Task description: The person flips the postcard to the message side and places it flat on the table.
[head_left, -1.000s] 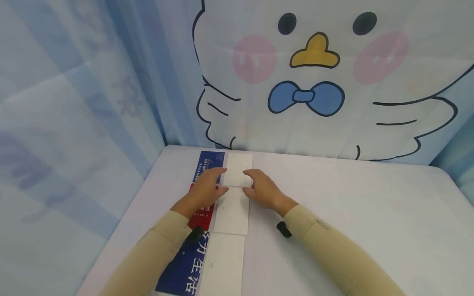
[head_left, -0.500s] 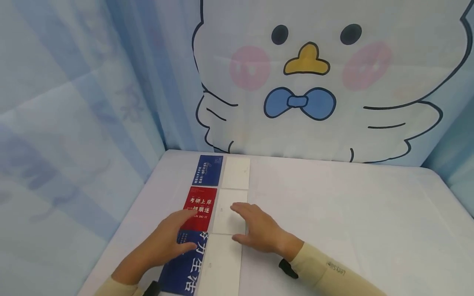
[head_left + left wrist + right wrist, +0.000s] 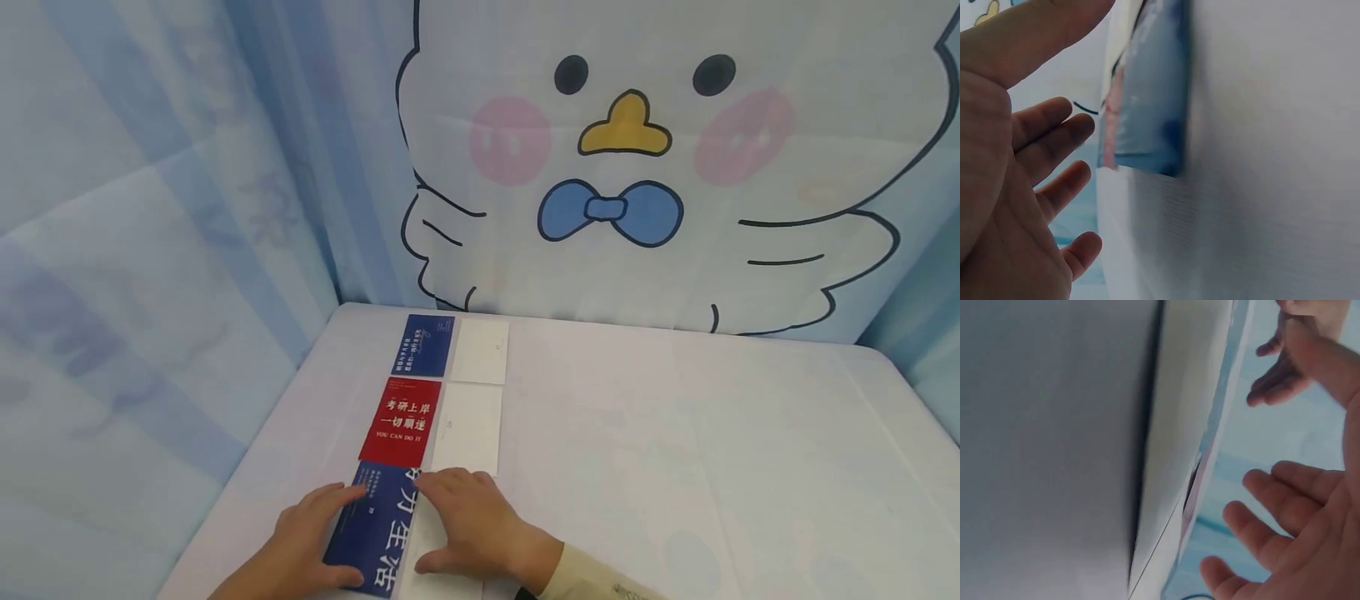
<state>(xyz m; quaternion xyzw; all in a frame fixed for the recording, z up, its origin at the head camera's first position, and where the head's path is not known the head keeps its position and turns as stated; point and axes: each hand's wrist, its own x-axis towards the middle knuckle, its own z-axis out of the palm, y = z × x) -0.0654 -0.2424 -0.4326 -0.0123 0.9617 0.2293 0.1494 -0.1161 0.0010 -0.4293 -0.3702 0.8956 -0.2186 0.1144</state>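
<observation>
The near blue card (image 3: 378,529) lies lengthwise near-to-far between the left hand (image 3: 300,542) and right hand (image 3: 476,527), both loosely spread, holding nothing

Left grip (image 3: 302,542), right grip (image 3: 478,523) unclenched

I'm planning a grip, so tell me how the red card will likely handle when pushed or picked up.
The red card is probably light, since it looks thin. Lying flat, it should slide rather than tip, and its low edge may be awkward to pinch.
</observation>
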